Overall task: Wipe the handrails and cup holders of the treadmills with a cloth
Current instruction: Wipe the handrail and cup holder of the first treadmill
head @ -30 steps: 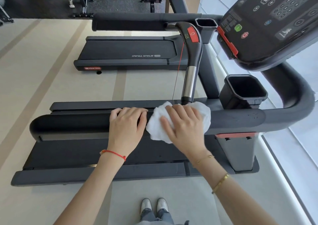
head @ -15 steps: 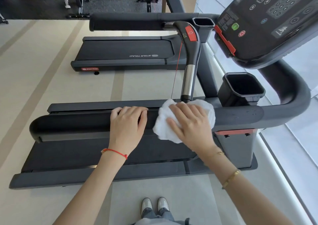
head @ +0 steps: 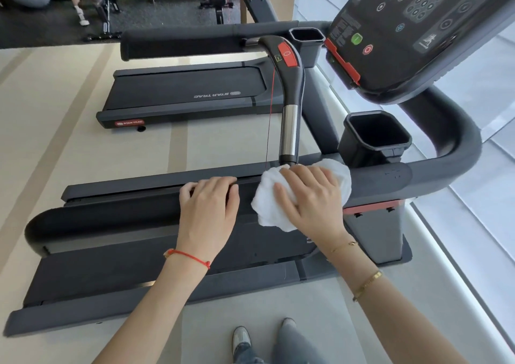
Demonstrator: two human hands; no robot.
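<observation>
A dark padded handrail of the near treadmill runs left to right across the middle. My left hand grips over it, fingers curled across its top. Just to the right, my right hand presses a white cloth flat on the same rail, at the foot of a chrome-and-black upright grip. A black square cup holder stands empty right of the cloth. A second cup holder sits on the far treadmill's handrail.
The treadmill console with buttons hangs at the upper right, above a curved rail. A second treadmill deck lies beyond on the beige floor. A thin red safety cord dangles by the upright grip. My shoes show below.
My right hand has slid the cloth to the right along the handrail, toward the cup holder. My left hand has stayed in its grip on the rail.
</observation>
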